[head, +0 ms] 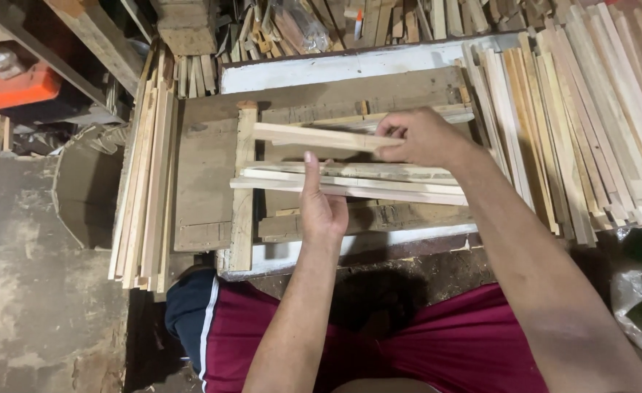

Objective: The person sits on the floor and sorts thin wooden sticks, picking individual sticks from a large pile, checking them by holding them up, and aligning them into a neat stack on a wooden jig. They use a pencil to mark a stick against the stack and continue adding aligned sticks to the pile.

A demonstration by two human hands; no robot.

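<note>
My right hand grips one end of a pale wooden strip and holds it level above a worn wooden work board. My left hand rests edge-on against two long pale strips lying flat across the board, fingers straight and together, holding nothing. An upright wooden stop piece stands at the left ends of those strips.
A big fan of pale wooden strips lies at the right. Another stack of strips lies along the board's left side. Wood offcuts pile up at the back, an orange object sits far left, and my maroon shorts are below.
</note>
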